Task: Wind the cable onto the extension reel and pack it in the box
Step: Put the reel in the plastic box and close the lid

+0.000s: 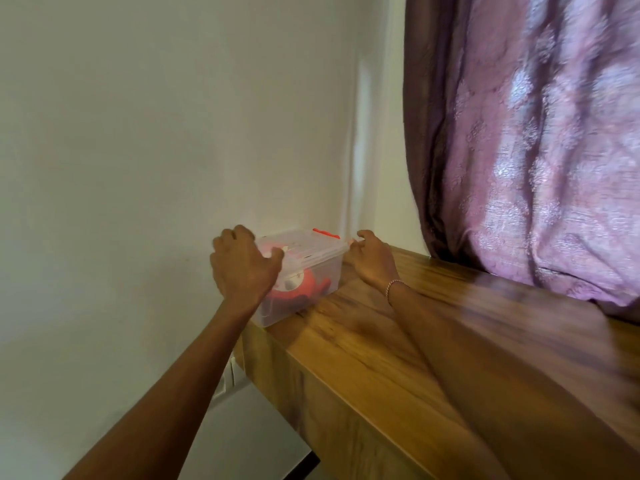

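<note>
A clear plastic box with its lid on and an orange latch sits at the far end of the wooden counter, close against the white wall, and the orange extension reel shows through its side. The left hand grips the box's near left end with curled fingers, while the right hand, a thin bracelet on its wrist, touches the lid's right edge with bent fingertips; a purple curtain hangs to the right

likely a home: curtain, wooden ledge
</note>
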